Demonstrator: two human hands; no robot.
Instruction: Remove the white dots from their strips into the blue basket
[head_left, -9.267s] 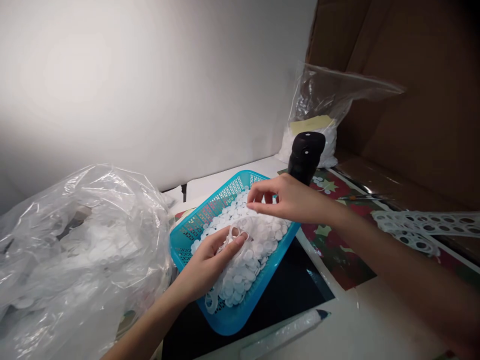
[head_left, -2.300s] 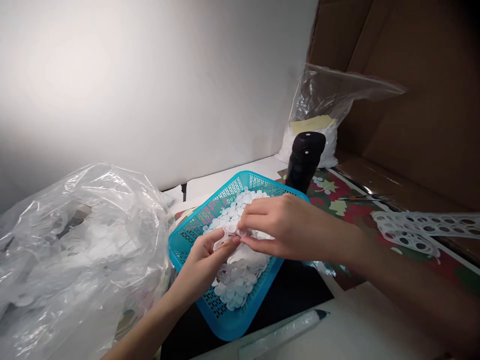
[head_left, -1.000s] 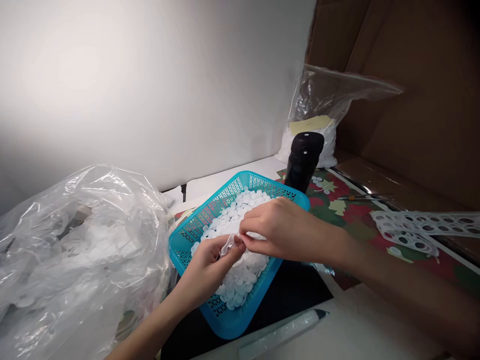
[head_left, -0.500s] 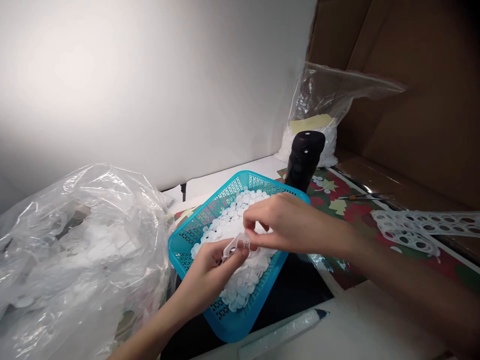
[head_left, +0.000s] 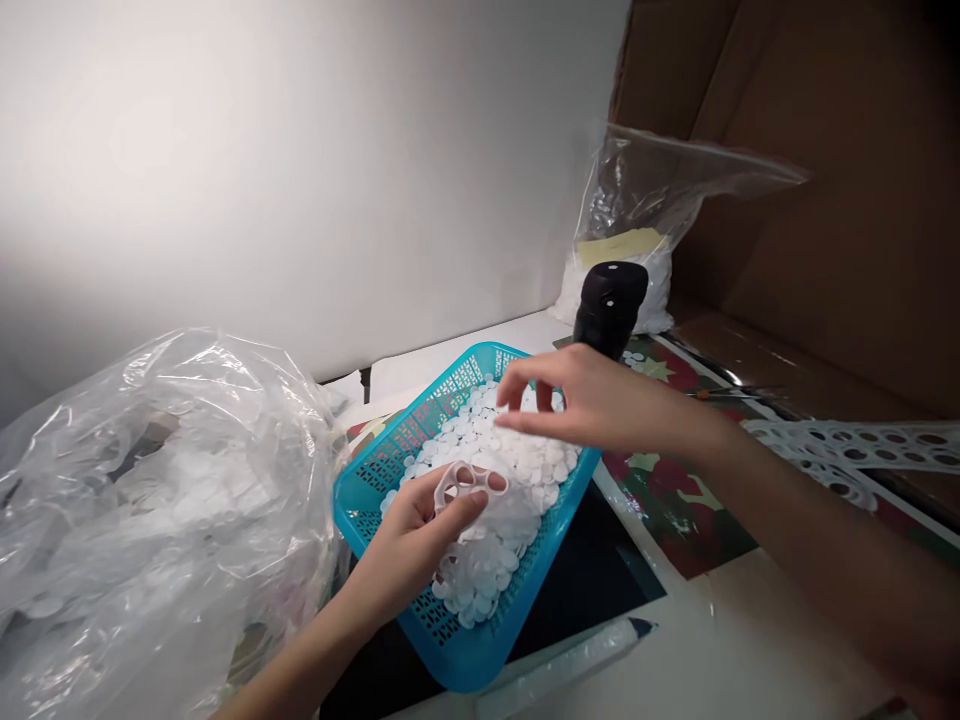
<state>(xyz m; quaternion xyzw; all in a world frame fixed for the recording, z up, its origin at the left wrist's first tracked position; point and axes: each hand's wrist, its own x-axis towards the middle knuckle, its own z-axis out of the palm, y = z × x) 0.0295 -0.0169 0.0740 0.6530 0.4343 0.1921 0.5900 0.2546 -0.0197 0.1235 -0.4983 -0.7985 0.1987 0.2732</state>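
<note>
Lifted off the strip [head_left: 487, 481] toward 12 o'clock since half a second ago: right hand [head_left: 581, 395], now poised above the discs [head_left: 480, 595] with curled fingers and thumb slightly parted, nothing visible between. Turned flatter to view since then as well: the strip, with open rings facing up. Clamped on it, with thumb above and bent fingers beneath: left hand [head_left: 412, 530], entering from 7 o'clock. Gripped close to the rings, in all likelihood, to steady so limp a piece and leave its far end free. Held low over the middle of the basket [head_left: 469, 672], well inside the blue rim; probably so placed to let anything loose fall straight among the discs. Hard to make out: the strip's lower end, pale against the pale heap. Set askew on a black sheet [head_left: 592, 570], with long sides running from 7 toward 1 o'clock: the basket, perhaps to suit the left arm's line. Just beside it at 9 o'clock, handy for the left hand: clear bag [head_left: 187, 480], bulging with white scraps. At 1 o'clock, presumably parked beyond the work: black bottle [head_left: 611, 290], backed by zip bag [head_left: 645, 210]. Near the right arm at 3 o'clock: more strips [head_left: 874, 462].
</note>
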